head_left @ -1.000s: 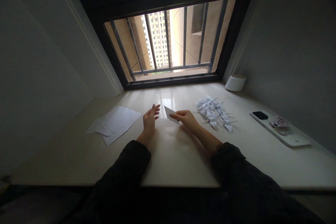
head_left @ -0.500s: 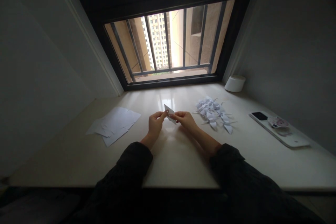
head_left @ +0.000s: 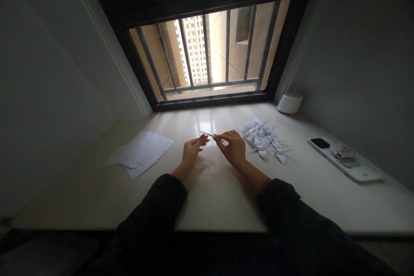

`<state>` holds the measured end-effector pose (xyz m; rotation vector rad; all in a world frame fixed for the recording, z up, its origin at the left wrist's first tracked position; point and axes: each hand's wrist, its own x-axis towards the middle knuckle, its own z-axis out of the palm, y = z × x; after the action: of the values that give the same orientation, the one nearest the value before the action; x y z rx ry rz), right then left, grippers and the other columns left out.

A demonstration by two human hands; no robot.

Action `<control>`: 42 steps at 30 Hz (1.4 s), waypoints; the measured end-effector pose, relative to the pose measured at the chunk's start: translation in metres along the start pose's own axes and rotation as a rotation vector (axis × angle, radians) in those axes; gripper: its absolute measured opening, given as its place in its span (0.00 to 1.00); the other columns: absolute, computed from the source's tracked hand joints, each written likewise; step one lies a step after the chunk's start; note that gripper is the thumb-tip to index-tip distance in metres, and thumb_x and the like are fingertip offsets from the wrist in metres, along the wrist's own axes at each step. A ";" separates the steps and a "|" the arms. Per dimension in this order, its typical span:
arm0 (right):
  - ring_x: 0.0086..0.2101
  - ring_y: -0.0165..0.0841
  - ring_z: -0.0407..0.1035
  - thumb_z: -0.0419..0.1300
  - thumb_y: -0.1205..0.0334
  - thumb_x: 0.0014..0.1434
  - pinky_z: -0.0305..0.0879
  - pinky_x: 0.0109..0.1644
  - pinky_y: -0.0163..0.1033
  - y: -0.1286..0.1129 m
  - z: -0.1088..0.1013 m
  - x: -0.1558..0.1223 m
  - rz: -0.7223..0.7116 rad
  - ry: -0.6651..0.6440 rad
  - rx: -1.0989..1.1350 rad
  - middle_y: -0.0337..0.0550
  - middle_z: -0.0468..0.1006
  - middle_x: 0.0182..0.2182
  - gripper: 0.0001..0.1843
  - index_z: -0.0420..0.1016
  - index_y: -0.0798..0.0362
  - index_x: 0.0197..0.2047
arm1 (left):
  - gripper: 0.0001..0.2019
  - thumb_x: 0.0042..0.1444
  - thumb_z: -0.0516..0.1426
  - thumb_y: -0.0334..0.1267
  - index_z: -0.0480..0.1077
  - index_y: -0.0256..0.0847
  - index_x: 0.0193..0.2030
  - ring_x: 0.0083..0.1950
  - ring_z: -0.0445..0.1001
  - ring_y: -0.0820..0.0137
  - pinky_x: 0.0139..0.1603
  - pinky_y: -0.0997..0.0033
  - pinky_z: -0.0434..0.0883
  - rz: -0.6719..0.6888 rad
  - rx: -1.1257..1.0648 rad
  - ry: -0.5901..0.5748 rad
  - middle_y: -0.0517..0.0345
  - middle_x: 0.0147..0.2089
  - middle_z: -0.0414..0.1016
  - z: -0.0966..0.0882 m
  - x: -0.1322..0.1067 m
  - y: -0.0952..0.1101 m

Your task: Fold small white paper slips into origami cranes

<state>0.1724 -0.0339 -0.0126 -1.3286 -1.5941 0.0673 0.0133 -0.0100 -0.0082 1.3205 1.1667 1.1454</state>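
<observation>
Above the middle of the sill, a small folded piece of white paper [head_left: 210,135] shows almost edge-on, as a thin slanting line. My right hand [head_left: 233,146] pinches its right end between thumb and fingers. My left hand [head_left: 192,150] is closed, with thumb and fingertips at the paper's lower left side; the exact contact is too small to make out. A pile of small folded white paper pieces [head_left: 260,136] with thin pointed ends lies just beyond and right of my right hand. To the left of my left hand lie flat white paper sheets [head_left: 147,151], loosely overlapping.
A white phone [head_left: 362,173] with a round pink grip lies at the right. At the back right corner stands a white rounded object [head_left: 290,103]. The pale windowsill [head_left: 220,207] ends at a front edge near me. A dark-framed window [head_left: 211,100] closes off the back.
The folded paper has turned from showing its face to nearly edge-on. My right hand has rotated and shifted slightly right, its fingers more raised. My left hand has stayed close to its place.
</observation>
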 end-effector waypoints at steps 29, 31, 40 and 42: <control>0.31 0.36 0.70 0.60 0.48 0.53 0.63 0.37 0.40 0.004 0.007 0.003 0.201 -0.194 0.362 0.43 0.80 0.31 0.15 0.81 0.46 0.38 | 0.21 0.47 0.59 0.55 0.77 0.37 0.34 0.35 0.74 0.65 0.32 0.70 0.66 0.119 -0.016 0.104 0.49 0.33 0.78 0.004 -0.001 0.000; 0.32 0.37 0.71 0.58 0.48 0.54 0.63 0.37 0.40 0.004 0.010 0.003 0.267 -0.232 0.450 0.44 0.81 0.30 0.16 0.81 0.48 0.37 | 0.21 0.47 0.59 0.55 0.77 0.37 0.33 0.35 0.74 0.66 0.32 0.71 0.66 0.125 -0.019 0.109 0.50 0.33 0.78 0.003 0.000 0.000; 0.28 0.33 0.68 0.61 0.41 0.45 0.61 0.33 0.38 0.002 0.016 0.003 0.651 -0.290 0.841 0.46 0.78 0.25 0.24 0.80 0.55 0.30 | 0.19 0.46 0.60 0.54 0.78 0.38 0.31 0.33 0.72 0.67 0.32 0.70 0.65 0.136 -0.018 0.122 0.52 0.29 0.77 0.005 0.000 -0.004; 0.28 0.33 0.68 0.61 0.42 0.45 0.60 0.33 0.37 0.003 0.016 0.003 0.635 -0.278 0.827 0.45 0.78 0.24 0.23 0.79 0.55 0.30 | 0.19 0.46 0.60 0.54 0.78 0.38 0.31 0.33 0.71 0.68 0.32 0.71 0.65 0.148 -0.011 0.116 0.53 0.29 0.76 0.006 0.000 -0.004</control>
<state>0.1635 -0.0220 -0.0202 -1.1079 -1.0781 1.2058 0.0187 -0.0106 -0.0124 1.3653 1.1585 1.3490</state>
